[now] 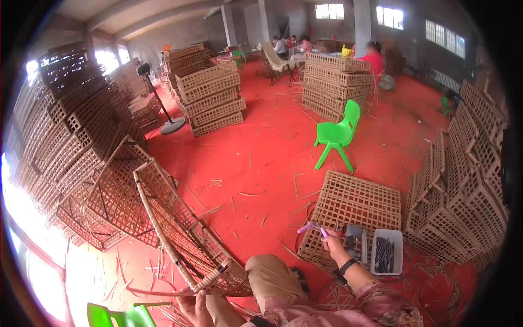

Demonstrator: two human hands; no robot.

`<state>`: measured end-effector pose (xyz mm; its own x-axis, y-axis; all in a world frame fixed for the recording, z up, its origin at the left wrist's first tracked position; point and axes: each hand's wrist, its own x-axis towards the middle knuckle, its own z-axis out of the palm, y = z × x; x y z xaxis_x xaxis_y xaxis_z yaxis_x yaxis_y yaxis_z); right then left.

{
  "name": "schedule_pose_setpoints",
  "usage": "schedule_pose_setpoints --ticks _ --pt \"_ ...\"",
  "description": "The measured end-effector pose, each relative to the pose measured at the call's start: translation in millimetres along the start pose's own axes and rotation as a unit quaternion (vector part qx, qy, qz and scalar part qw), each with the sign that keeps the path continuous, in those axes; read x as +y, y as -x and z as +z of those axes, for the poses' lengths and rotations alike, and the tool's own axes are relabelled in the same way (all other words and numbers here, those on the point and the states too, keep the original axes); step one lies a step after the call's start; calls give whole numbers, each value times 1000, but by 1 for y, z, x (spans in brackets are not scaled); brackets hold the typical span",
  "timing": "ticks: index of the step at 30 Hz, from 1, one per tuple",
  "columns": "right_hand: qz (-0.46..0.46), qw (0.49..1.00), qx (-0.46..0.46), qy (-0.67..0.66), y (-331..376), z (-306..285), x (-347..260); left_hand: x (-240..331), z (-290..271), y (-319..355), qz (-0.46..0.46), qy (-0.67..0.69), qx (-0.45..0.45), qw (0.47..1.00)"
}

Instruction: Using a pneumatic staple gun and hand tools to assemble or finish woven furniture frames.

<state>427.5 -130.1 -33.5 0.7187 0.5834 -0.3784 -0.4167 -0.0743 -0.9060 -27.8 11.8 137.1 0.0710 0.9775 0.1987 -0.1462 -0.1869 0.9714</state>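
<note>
My left hand (pixel 195 308) is closed at the near corner of a tilted wicker basket (pixel 190 234), by its wrapped rim. A thin rattan strip (pixel 155 292) runs out leftward from those fingers. On the right, my right hand (pixel 334 243) grips a hand tool with purple handles (pixel 309 226); its exact kind is too small to make out. That hand is over an upturned woven basket (pixel 359 199). Beside it on the basket lies a grey power tool (pixel 354 240), partly hidden. A white plastic bin (pixel 400 256) of dark sticks or rods stands just right of my right forearm.
Tall stacks of woven baskets rise at left (pixel 71 136) and right (pixel 457 185). Farther off are more basket stacks (pixel 210 98), a green chair (pixel 339 132) and a stand with a round base (pixel 173 126). Rattan scraps litter the red floor (pixel 261 163). People sit at the back.
</note>
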Motion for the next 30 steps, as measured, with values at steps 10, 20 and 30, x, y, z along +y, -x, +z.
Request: schedule_pose_setpoints --ticks 10,20,30 --pt "-272 929 -246 42 218 141 -177 35 -28 56 55 -45 -67 995" --pt "-312 823 -441 177 293 213 -111 108 -10 84 -121 88 -203 968" --pt "-478 741 -342 325 298 224 -103 105 -20 94 -51 46 -172 983"
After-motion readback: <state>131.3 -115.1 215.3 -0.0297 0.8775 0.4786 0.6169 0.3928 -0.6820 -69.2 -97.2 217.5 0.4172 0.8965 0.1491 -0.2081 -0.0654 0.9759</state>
